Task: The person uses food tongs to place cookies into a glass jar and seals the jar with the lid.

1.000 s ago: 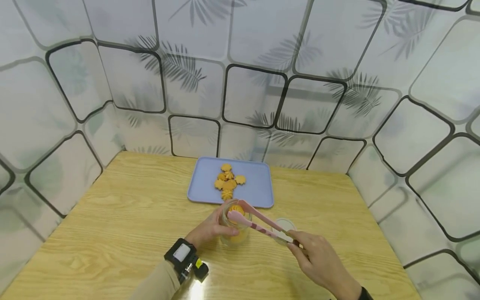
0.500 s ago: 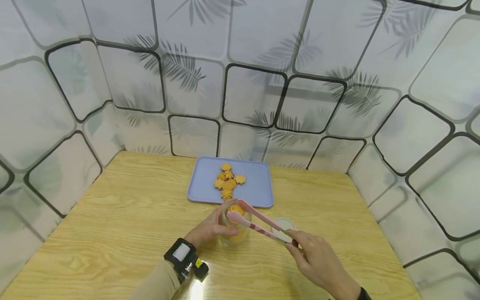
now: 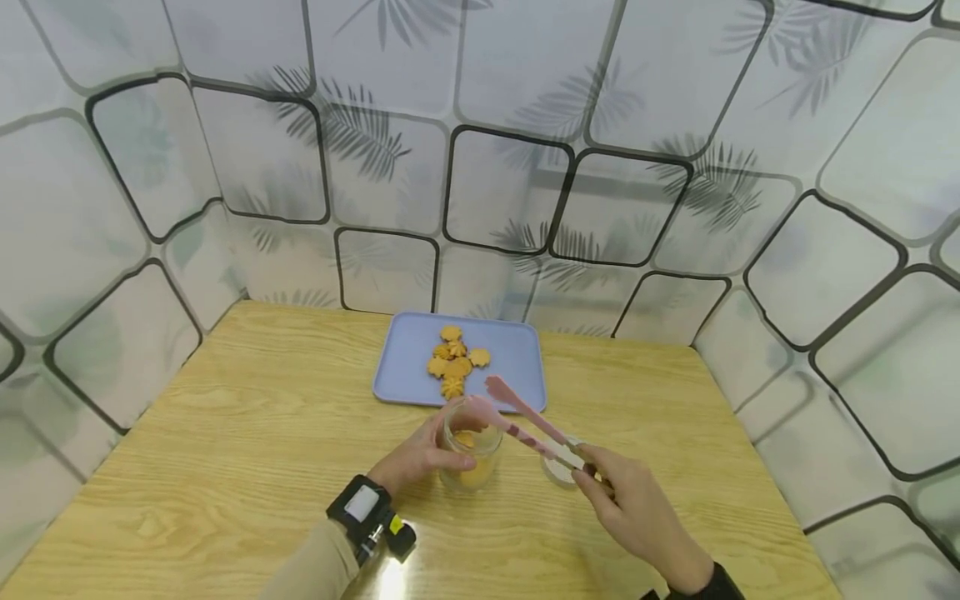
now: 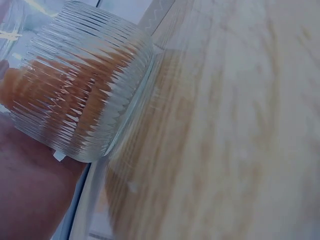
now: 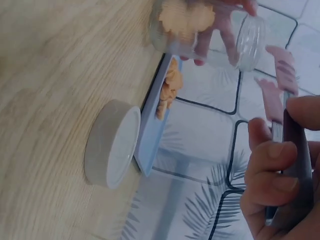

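Note:
My left hand (image 3: 423, 454) grips a clear ribbed glass jar (image 4: 95, 85) that stands on the table, with cookies (image 5: 187, 19) inside its lower part. In my right hand (image 3: 637, 508) is a pair of pink-tipped tongs (image 3: 536, 421), held by the metal handles. The tong tips are spread, with nothing between them, and sit at and just above the jar's mouth; in the right wrist view they are apart from the rim. Behind the jar lies a blue tray (image 3: 517, 350) bearing a small heap of flower-shaped cookies (image 3: 453, 367).
A round white lid (image 5: 112, 145) rests on the wooden table (image 3: 247, 433) to the right of the jar, partly covered by the tongs in the head view. A patterned curtain (image 3: 510, 192) rises along the table's back and sides.
The tongs have risen out of the jar's mouth and their tips have parted from the cookie they were around, which now sits lower in the jar. My left hand stays put.

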Demonstrator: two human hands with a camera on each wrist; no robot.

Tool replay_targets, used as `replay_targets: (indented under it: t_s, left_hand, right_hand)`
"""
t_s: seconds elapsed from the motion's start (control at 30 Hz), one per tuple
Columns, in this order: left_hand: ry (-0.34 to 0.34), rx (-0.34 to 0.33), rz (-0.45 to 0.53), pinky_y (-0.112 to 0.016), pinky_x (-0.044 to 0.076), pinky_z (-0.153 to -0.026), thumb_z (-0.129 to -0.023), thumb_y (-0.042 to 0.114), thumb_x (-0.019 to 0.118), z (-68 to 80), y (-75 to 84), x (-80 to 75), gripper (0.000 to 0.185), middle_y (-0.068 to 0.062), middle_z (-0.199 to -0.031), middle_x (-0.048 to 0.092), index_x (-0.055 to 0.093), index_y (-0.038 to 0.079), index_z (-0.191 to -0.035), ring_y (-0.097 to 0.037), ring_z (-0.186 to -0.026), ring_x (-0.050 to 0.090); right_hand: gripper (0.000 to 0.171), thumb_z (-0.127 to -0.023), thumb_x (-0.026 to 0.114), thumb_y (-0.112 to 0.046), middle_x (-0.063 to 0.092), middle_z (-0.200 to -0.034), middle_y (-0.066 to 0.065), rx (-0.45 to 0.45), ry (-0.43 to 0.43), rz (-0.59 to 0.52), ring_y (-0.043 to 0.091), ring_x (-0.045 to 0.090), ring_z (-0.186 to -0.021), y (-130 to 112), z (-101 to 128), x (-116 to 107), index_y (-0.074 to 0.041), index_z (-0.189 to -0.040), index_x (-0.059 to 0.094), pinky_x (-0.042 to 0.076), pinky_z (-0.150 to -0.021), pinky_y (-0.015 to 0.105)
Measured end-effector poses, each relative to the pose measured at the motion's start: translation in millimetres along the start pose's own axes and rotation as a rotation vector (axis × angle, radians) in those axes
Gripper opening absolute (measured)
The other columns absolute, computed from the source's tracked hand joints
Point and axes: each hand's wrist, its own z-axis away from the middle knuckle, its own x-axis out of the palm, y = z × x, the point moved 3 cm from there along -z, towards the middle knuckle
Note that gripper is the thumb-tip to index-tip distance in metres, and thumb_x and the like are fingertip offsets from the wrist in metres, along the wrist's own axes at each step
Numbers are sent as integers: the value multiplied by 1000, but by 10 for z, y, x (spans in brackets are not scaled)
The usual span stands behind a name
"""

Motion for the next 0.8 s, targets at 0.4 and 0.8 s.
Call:
replay_targets:
  t_s: [0.4,0.8]
  left_hand:
    - [2,13,-18,-56,35,-112,-90,21,74,16,32,-33,76,-29,-148,46,35,16,-155,-41,-140,41]
    - [-5,6,-29,-53,32,-113,-89,24,77,5,33,-31,79,-24,-145,51,35,17,-155,-37,-139,44]
  right_hand:
    - [32,-100,64,-20,68,-78,4,333,-166,238,8,50,-56,614,-576,494,3,-122,68,40,-53,26]
    - [41,-98,59,-22,69,-83,12,367,-289,185,14,52,-59,1047,-1091,661,8,-124,65,38,-54,28]
